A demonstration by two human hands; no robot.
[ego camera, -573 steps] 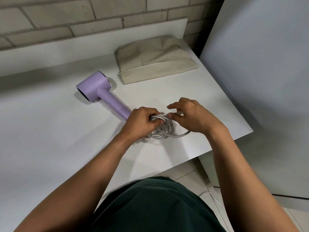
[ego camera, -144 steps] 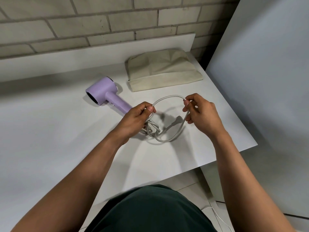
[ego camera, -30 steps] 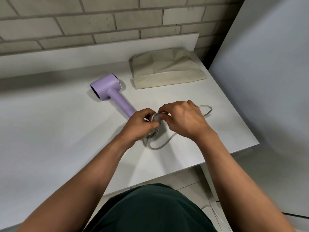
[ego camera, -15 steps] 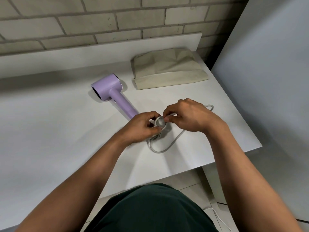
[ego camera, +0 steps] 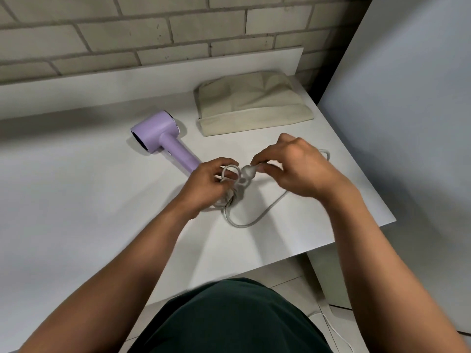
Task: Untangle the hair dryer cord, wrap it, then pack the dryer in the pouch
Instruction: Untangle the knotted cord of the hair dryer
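Smooth lilac dryer (ego camera: pixel 163 135), tangled grey cord (ego camera: pixel 242 220), creased cloth pouch (ego camera: pixel 251 103)

Left hand (ego camera: pixel 206 186), right hand (ego camera: pixel 298 169) on tangled cord (ego camera: pixel 254 220)

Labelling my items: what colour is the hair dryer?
The hair dryer is light purple, seen best in the head view.

A white table (ego camera: pixel 76 200) fills most of the view. Behind the table rises a pale brick wall (ego camera: pixel 153 34), and a low white board (ego camera: pixel 102 90) stands along the table's back edge against it. Right of the table stands a large plain grey panel (ego camera: pixel 407 123). Below the table's front edge lies a light tiled floor (ego camera: pixel 288 278), with a thin white cable (ego camera: pixel 331 324) curving across it.
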